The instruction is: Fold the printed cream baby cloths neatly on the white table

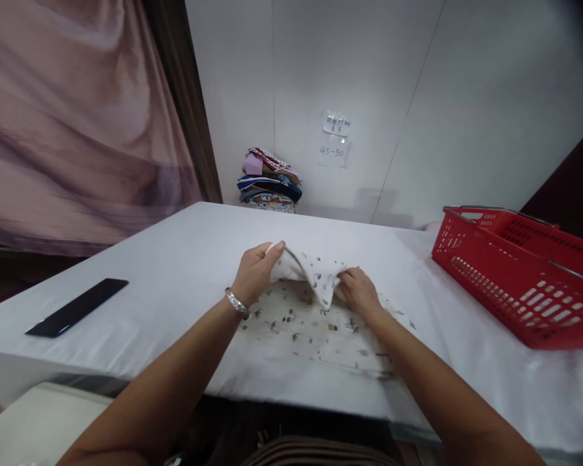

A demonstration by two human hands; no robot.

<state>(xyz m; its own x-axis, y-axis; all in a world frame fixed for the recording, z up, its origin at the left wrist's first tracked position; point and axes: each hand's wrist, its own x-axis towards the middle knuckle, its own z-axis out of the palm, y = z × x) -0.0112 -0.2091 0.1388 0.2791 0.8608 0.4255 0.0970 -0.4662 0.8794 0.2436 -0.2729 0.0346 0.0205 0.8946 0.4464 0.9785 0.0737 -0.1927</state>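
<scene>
A white cloth garment [315, 330] with small grey and brown plant-like prints lies on the white-covered table [184, 259] in front of me. My left hand [257, 268] pinches its upper left edge between thumb and fingers. Its upper right part is gripped by my right hand [359, 290], whose fingertips are partly hidden in the fabric. Between my hands the held edge is lifted off the table, and a pointed fold hangs down over the flat lower part. What kind of garment it is, I cannot tell.
A red plastic basket [495, 278] with metal handles stands at the right. On the left lies a flat black object [78, 307]. Folded clothes [270, 181] are stacked beyond the far edge, near paper notes [333, 152] on the wall. A pink curtain [78, 116] hangs at left.
</scene>
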